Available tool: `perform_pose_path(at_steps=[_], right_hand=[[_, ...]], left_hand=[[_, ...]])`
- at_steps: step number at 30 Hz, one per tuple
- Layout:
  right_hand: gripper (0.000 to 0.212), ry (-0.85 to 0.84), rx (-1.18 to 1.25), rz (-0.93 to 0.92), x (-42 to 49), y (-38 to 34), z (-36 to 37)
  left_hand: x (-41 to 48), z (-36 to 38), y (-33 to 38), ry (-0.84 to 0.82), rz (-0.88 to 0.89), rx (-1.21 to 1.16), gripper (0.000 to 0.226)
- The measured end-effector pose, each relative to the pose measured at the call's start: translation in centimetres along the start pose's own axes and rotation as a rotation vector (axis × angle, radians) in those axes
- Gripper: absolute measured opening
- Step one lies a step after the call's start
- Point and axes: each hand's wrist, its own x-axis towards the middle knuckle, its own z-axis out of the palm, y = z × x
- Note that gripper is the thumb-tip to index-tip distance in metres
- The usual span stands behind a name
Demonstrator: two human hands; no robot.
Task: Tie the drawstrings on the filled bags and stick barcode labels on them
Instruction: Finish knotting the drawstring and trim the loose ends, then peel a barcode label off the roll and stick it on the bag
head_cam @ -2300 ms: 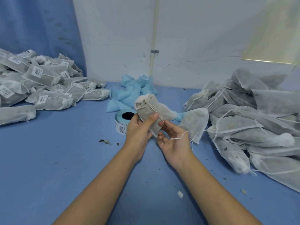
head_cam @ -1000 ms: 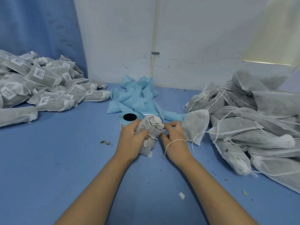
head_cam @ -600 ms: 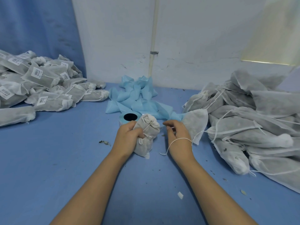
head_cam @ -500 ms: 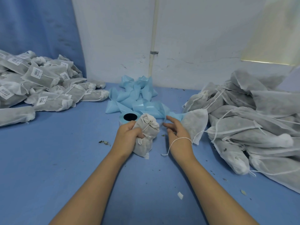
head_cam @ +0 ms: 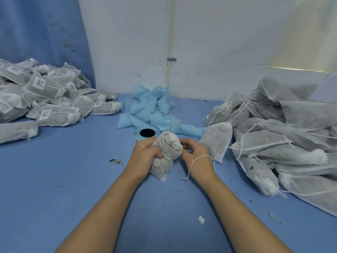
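A filled white fabric bag (head_cam: 166,161) stands on its end at the middle of the blue table (head_cam: 73,179), its neck gathered at the top. My left hand (head_cam: 144,157) grips the bag around its upper half. My right hand (head_cam: 196,156) sits just right of the neck with curled fingers, and the white drawstring (head_cam: 196,160) runs from the neck across the back of this hand; its loose end hangs toward the table. The roll of barcode labels (head_cam: 145,133) stands directly behind the bag.
A heap of labelled, tied bags (head_cam: 45,99) lies at the far left. Several unlabelled bags (head_cam: 277,139) are piled on the right. Crumpled blue backing strips (head_cam: 151,110) lie against the white wall. Small leaf crumbs (head_cam: 115,161) dot the table.
The bag came down from mid-air and now stands on the table. My right hand moved back in to the bag's neck, with the drawstring looped over it. My left hand kept its grip.
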Motion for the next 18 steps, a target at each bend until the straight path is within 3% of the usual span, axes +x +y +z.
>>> perform_pose_path(at_steps=[10,18], right_hand=[[0.017,0.042,0.117,0.074,0.3,0.5,0.0],[0.013,0.271,0.171,0.15,0.7,1.1,-0.3]], left_hand=[[-0.1,0.0,0.0,0.012,-0.011,0.007,0.03],[0.0,0.0,0.0,0.037,-0.007,-0.025,0.032]])
